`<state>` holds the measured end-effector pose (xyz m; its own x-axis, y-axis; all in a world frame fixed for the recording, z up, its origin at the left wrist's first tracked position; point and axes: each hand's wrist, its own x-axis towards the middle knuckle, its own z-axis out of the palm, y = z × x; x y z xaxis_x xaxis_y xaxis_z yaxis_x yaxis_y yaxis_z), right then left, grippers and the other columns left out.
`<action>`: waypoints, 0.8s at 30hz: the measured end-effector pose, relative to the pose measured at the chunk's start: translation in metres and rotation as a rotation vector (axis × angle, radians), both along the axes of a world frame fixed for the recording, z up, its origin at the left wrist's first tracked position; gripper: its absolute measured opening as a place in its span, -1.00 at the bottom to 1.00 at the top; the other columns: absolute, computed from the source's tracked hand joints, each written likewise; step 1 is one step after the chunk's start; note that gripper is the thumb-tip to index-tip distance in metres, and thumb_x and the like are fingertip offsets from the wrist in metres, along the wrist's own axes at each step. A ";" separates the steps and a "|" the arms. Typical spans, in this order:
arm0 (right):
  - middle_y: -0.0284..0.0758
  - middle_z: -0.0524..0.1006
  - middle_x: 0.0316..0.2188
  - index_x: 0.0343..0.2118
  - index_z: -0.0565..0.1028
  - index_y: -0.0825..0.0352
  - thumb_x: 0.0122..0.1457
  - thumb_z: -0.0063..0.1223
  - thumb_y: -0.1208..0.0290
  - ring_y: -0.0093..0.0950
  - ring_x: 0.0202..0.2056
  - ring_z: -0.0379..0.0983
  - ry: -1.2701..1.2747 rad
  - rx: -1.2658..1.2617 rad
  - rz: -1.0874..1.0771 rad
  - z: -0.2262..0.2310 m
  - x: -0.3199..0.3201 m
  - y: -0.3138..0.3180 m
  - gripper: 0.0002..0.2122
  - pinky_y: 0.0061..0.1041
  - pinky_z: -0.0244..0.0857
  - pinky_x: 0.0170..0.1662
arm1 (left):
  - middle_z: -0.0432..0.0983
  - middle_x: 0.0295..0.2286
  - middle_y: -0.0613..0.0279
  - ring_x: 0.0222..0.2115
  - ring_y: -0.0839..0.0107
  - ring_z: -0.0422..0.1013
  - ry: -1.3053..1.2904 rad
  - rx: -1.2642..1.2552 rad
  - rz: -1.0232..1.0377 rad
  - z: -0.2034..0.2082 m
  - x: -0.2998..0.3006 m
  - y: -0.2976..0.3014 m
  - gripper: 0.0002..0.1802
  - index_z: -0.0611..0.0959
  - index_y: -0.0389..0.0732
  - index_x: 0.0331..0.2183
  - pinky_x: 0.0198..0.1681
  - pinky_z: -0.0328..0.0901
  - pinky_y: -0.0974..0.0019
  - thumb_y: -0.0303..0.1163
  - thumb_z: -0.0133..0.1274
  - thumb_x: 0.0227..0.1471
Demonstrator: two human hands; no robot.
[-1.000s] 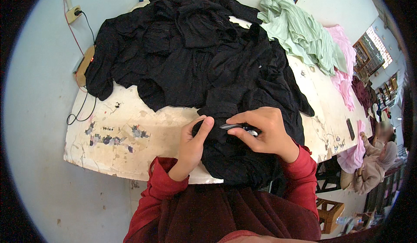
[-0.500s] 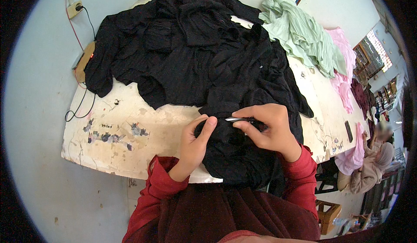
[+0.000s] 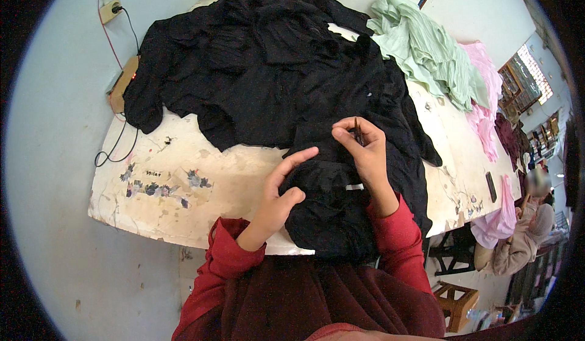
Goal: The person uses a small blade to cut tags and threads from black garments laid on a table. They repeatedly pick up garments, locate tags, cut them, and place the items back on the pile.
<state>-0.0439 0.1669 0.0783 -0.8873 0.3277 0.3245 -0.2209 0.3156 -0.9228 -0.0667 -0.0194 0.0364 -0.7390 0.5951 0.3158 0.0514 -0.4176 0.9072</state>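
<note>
Plainly, your left hand (image 3: 269, 208) parts thumb and forefinger, while your right hand (image 3: 368, 148) grips a small dark tool (image 3: 358, 135). Beneath and beyond both, the black cloth (image 3: 256, 100) lies on the counter (image 3: 234, 186).

Black cloth (image 3: 262, 85) on pale table (image 3: 237, 173)

The left hand (image 3: 273, 204) has its thumb (image 3: 294, 196) and index finger (image 3: 297, 159) parted. Farther forward, the right hand (image 3: 370, 152) curls into a pinch.
</note>
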 end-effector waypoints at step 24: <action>-0.31 0.41 -0.15 -0.06 0.49 0.27 -0.17 0.26 0.47 -0.50 -0.26 0.39 -0.053 0.409 0.043 0.017 0.080 0.004 -0.52 -0.62 0.26 -0.33 | 0.30 -0.62 0.27 -0.61 0.32 0.30 0.826 -0.045 0.726 -0.045 0.030 0.012 -0.70 0.64 -0.24 -0.41 -0.47 0.33 0.31 -0.74 0.19 -0.33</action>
<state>0.0364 0.1710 0.0953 -0.9162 0.1436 0.3742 -0.1978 0.6500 -0.7337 -0.0366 -0.0074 -0.0090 -0.4887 0.1281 0.8630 0.8695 -0.0094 0.4938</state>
